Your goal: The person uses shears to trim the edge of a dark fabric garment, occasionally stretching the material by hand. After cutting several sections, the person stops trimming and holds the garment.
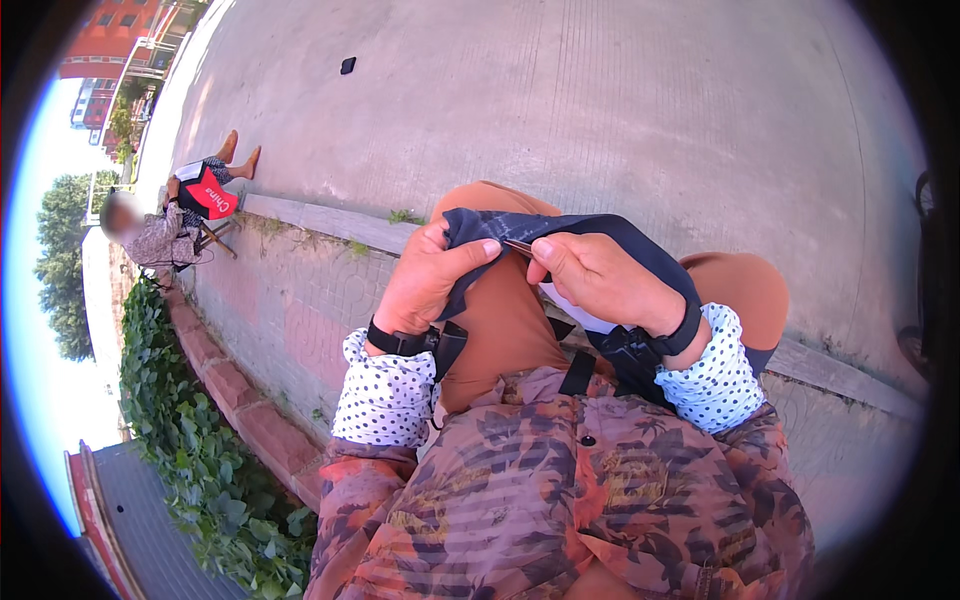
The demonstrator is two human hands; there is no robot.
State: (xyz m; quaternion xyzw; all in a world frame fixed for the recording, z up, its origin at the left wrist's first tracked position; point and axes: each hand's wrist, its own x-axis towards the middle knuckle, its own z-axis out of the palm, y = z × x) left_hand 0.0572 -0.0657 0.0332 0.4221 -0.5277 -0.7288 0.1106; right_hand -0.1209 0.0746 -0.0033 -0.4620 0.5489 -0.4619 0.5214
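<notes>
A dark navy piece of cloth [636, 240] with a whitish part [580, 308] lies across my lap, over my brown trousers. Its left end is pinched in my left hand [422, 282], thumb on top and fingers underneath. My right hand [612, 282] grips a thin, pointed metal tool [517, 246] between thumb and forefinger; its exact kind is too small to make out. The tool's tip meets the cloth close to my left thumb. Pale, chalk-like marks [497, 228] show on the fabric there. Black straps circle both wrists below rolled, dotted cuffs.
At the left, another person [160, 235] sits on a low stool with red and black cloth [212, 195] in their lap. A small black object [348, 65] lies on the pavement. A kerb [330, 222] runs past my knees; a hedge [190, 450] borders a low brick wall [235, 390].
</notes>
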